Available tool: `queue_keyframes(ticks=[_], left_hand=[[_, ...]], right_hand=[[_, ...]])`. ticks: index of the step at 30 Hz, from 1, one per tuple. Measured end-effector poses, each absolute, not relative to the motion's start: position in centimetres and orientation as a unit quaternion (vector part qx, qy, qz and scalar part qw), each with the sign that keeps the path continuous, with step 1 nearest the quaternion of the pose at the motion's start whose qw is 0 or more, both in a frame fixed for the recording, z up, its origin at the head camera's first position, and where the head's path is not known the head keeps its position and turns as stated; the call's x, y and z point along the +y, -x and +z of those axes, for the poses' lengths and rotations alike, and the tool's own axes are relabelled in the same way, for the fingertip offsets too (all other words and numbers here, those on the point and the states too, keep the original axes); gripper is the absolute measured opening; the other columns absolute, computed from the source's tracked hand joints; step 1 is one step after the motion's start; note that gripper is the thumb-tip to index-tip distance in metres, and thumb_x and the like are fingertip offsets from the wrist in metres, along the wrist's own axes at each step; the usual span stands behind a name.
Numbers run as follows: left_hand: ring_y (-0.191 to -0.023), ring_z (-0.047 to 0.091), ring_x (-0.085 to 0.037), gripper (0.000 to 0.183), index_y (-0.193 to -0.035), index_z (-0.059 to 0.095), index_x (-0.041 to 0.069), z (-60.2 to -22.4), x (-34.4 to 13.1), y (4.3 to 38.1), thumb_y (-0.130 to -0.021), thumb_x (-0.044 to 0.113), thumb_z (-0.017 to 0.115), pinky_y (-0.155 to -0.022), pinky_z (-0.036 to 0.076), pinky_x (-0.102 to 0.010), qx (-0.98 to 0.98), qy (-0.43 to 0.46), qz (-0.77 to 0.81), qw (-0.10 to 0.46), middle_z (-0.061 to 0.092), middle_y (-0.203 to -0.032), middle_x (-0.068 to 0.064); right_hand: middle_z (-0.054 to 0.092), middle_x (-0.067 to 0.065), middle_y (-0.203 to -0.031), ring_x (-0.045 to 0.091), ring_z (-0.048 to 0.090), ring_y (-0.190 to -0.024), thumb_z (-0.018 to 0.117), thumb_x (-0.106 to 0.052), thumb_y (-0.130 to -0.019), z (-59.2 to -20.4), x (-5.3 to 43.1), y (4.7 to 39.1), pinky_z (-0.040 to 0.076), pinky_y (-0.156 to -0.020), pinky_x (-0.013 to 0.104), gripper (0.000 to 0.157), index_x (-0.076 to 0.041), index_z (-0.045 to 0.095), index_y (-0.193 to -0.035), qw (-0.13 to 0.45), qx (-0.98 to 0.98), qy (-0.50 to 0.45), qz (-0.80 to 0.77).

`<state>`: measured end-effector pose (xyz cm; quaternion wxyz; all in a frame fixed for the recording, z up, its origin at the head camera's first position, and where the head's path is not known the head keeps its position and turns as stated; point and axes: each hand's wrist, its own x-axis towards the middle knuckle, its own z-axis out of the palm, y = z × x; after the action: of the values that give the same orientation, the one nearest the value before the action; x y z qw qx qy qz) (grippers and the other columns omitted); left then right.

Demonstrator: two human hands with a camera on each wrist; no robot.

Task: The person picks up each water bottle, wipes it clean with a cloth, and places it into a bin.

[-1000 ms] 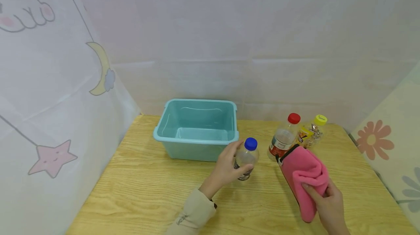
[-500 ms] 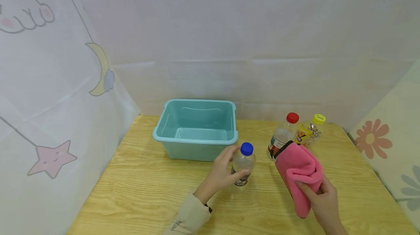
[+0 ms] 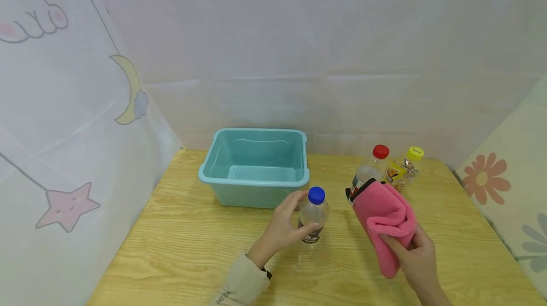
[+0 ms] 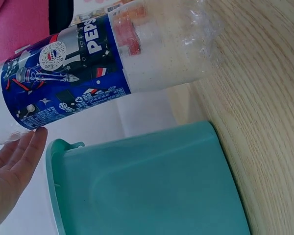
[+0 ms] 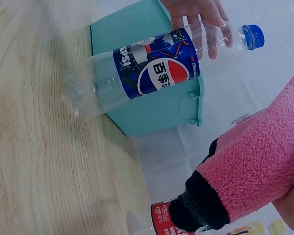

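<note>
My left hand (image 3: 279, 230) holds a clear plastic Pepsi bottle (image 5: 157, 66) with a blue cap round its upper part, thumb in front and fingers behind. The bottle stands about upright, just in front of the teal bin (image 3: 256, 196); I cannot tell whether its base touches the table. My right hand (image 3: 416, 258) grips a folded pink fleece cloth (image 3: 384, 220) with black trim, thumb on the near side. The cloth hangs to the right of the Pepsi bottle, apart from it, and partly covers a red-capped bottle (image 3: 368, 173) behind.
Beside the red-capped bottle, at the back right of the wooden table (image 3: 183, 249), stands a yellow-capped bottle (image 3: 403, 173) with a yellow label. The bin sits at the back centre, its inside visible. A pale printed sheet (image 3: 256, 59) hangs behind the table.
The left hand and the Pepsi bottle have moved a little left and nearer to me. The right hand and the cloth have shifted left and slightly up in the view.
</note>
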<state>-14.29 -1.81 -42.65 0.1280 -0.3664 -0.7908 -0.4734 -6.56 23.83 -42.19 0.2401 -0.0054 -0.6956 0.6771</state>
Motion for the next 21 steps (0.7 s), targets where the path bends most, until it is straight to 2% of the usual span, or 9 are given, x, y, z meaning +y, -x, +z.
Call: queue_keyframes(ticks=[5,9,16,21], left_hand=[[-0.11,0.05,-0.02,0.056,-0.132,0.04,0.005,-42.8,-1.9,14.5,-0.09,0.037,0.056,-0.083,0.049,-0.025,-0.775,0.384,-0.48,0.147,0.047,-0.127,-0.011],[-0.105,0.053,-0.022,0.052,-0.127,0.046,0.001,-42.9,-1.9,14.8,-0.094,0.04,0.046,-0.082,0.05,-0.026,-0.764,0.389,-0.482,0.179,0.048,-0.123,-0.013],[-0.096,0.055,-0.021,0.053,-0.124,0.052,0.0,-43.1,-2.2,14.9,-0.093,0.043,0.046,-0.077,0.053,-0.031,-0.765,0.385,-0.475,0.203,0.051,-0.114,-0.013],[-0.093,0.055,-0.02,0.051,-0.124,0.052,0.0,-43.0,-2.2,14.6,-0.093,0.041,0.047,-0.076,0.053,-0.029,-0.765,0.386,-0.476,0.197,0.051,-0.114,-0.013]], right_hand=[[0.061,-0.011,-0.1,-0.001,0.058,-0.081,0.058,0.024,-0.073,-42.0,23.4,6.8,0.048,-0.066,0.009,0.056,-0.017,0.061,-0.112,0.248,-0.692,-0.02,0.677],[0.063,-0.008,-0.099,0.0,0.06,-0.081,0.055,0.028,-0.071,-41.9,23.0,7.0,0.049,-0.067,0.011,0.056,-0.011,0.061,-0.111,0.254,-0.675,-0.049,0.691],[0.064,-0.004,-0.103,0.003,0.06,-0.086,0.056,0.026,-0.073,-42.0,22.2,7.4,0.049,-0.07,0.012,0.05,-0.001,0.058,-0.115,0.259,-0.653,-0.119,0.701],[0.063,-0.003,-0.105,0.004,0.06,-0.088,0.056,0.026,-0.073,-42.1,21.7,7.7,0.049,-0.071,0.013,0.052,0.003,0.054,-0.12,0.26,-0.655,-0.137,0.696]])
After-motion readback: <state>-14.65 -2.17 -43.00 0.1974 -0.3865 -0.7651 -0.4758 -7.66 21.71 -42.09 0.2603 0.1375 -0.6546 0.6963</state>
